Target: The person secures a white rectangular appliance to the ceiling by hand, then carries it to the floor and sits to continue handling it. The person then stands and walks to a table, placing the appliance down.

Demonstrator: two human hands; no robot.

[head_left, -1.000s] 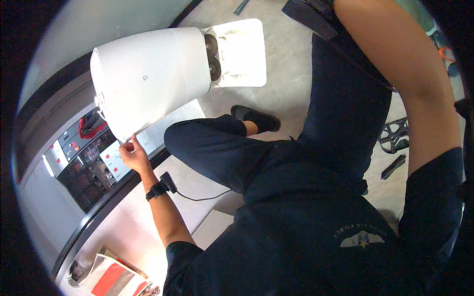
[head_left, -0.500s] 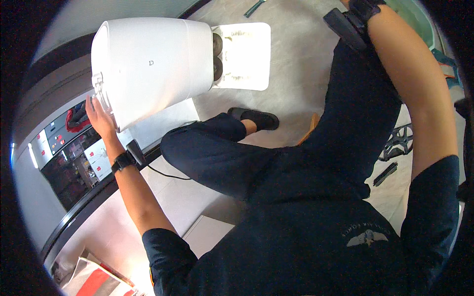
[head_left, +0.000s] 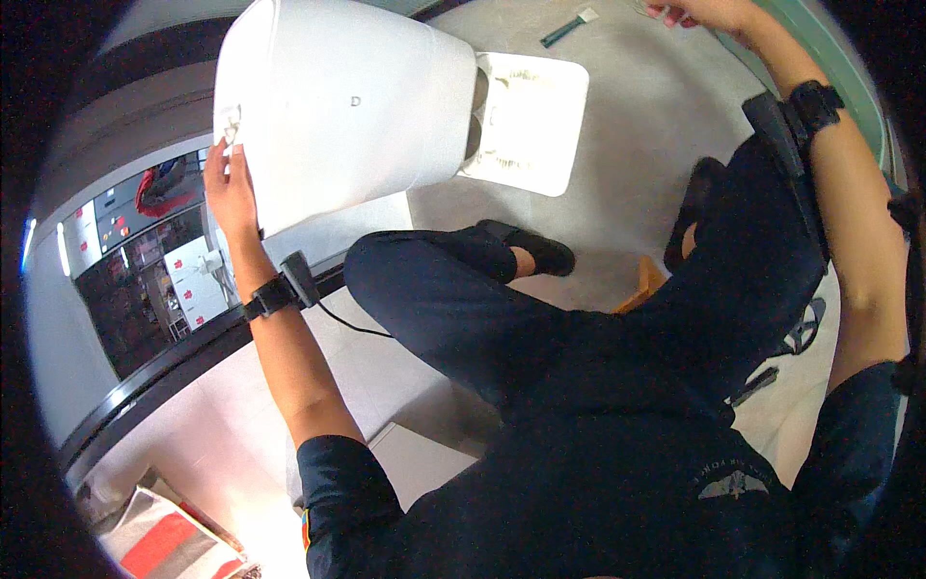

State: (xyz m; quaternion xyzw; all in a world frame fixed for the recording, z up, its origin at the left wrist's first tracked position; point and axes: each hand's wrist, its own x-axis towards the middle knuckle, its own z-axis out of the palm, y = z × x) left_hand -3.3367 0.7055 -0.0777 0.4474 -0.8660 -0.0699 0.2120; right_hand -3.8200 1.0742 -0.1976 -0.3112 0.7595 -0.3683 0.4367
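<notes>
A large white bin-shaped appliance lies on its side at the upper left. A pale flat base plate joins its right end, and dark round parts sit between the two. My left hand rests along the appliance's left edge with its fingers stretched out, the tips touching a small white latch-like piece. At the top right, beside the green basin, my right hand has its fingers curled together. Something small and whitish shows at those fingers, too indistinct to name, and the frame's top edge cuts off part of the hand.
A teal-handled tool with a pale tip lies on the grey floor beyond the base plate. Black plastic parts are by my right leg. A striped bag is at the lower left, and a dark-framed glass panel runs along the left.
My right hand has come into view at the top right, beside the basin. The whole view has shifted, so the appliance now appears further right and higher. My left hand stays at its edge.
</notes>
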